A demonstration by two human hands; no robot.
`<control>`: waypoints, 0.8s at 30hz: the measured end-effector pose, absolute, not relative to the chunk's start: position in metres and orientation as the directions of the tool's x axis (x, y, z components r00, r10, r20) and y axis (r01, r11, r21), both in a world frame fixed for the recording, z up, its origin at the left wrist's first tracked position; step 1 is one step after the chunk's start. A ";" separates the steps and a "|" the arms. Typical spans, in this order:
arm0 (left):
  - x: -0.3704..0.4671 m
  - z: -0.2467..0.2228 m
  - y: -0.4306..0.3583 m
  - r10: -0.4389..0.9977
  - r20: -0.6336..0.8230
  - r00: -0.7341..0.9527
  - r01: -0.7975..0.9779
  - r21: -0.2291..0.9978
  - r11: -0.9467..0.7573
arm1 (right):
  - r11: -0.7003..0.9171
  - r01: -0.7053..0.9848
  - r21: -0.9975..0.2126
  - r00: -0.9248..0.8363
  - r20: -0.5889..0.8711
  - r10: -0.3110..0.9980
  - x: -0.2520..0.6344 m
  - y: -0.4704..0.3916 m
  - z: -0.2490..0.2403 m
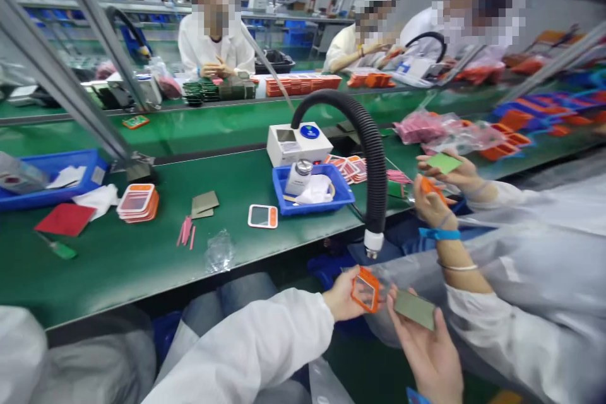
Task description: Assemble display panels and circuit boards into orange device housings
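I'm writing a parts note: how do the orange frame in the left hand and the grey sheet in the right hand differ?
The orange frame surrounds a see-through middle; the grey sheet is solid. The left hand holds the frame by one side; the right hand holds the sheet across spread fingers. Both are roughly rectangular.

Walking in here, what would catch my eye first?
Probably the black ribbed hose, arching out past the edge of the green bench. Below its tip, the left hand holds an orange frame, the right hand a grey-green panel. Then perhaps the bright blue tray on the bench, left of the hose's hanging end.
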State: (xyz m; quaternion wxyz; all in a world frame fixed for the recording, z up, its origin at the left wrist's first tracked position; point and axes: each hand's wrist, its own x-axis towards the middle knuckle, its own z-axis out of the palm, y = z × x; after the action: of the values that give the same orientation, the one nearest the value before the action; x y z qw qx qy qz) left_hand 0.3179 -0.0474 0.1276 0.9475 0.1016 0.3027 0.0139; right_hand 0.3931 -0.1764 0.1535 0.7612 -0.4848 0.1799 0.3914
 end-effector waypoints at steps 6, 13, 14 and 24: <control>0.290 0.133 -0.041 0.348 -0.639 0.686 -0.048 0.437 0.898 | 0.013 -0.768 -0.641 0.555 -0.655 0.512 0.380 -0.157 0.136; 0.202 0.172 -0.035 0.689 -0.503 0.521 -0.122 0.756 0.643 | -0.352 -0.569 -0.743 0.558 -0.664 0.498 0.370 -0.132 0.129; 0.184 0.182 -0.032 0.714 -0.464 0.524 -0.138 0.781 0.609 | -0.419 -0.537 -0.732 0.533 -0.679 0.505 0.361 -0.128 0.128; 0.050 0.279 0.002 0.783 -0.216 0.583 -0.619 0.506 0.601 | -0.177 0.057 -0.983 0.631 -0.101 0.769 0.234 -0.069 0.218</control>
State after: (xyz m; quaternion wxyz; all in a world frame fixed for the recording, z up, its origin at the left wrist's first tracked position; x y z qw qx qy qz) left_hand 0.0504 0.0020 0.2787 0.8688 0.1919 0.2134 0.4037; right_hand 0.2340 -0.0694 0.2184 0.5697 -0.7005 -0.2951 0.3124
